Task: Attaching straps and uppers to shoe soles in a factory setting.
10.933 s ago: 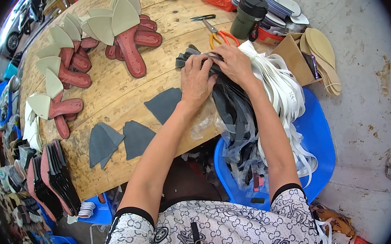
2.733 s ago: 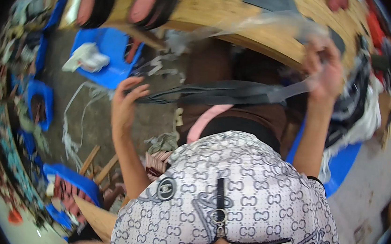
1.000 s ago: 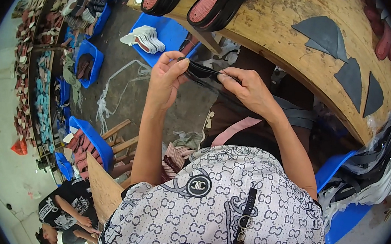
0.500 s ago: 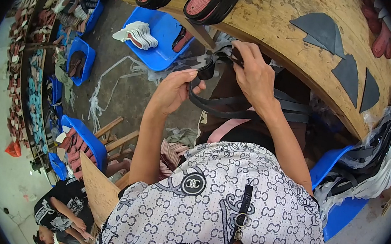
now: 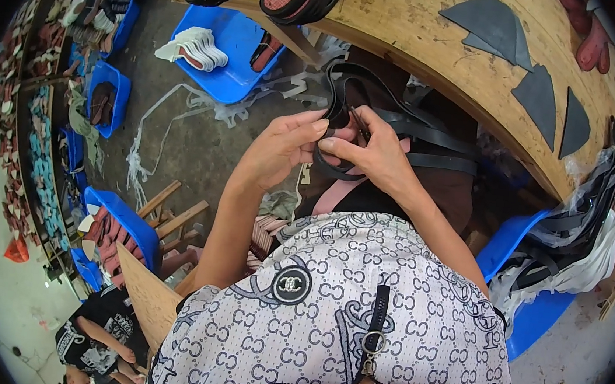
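Both hands have come together since half a sec ago: the left hand [image 5: 282,149], then lower and apart, is now up against the right hand [image 5: 374,154], fingertips meeting at the straps [image 5: 402,131].

Far left, at 9 o'clock, rows of sandals [image 5: 33,158] lie on the floor. At 7, another person [image 5: 97,335] in a black tee sits by a blue bin [image 5: 123,222] of soles. At 11, a blue tray [image 5: 225,47] holds white straps [image 5: 192,47].

Centre: left hand curled, thumb & fingers closed on the black strap loop; right hand pinching the same bundle, fingers shut tight. Straps hang just under the bench [image 5: 426,37] edge, at approx 12, trailing off twd 2.

Right: grey cut pieces [image 5: 539,96] on the bench at 1; a blue tub [image 5: 540,311] w/ black & white strapping at 4.
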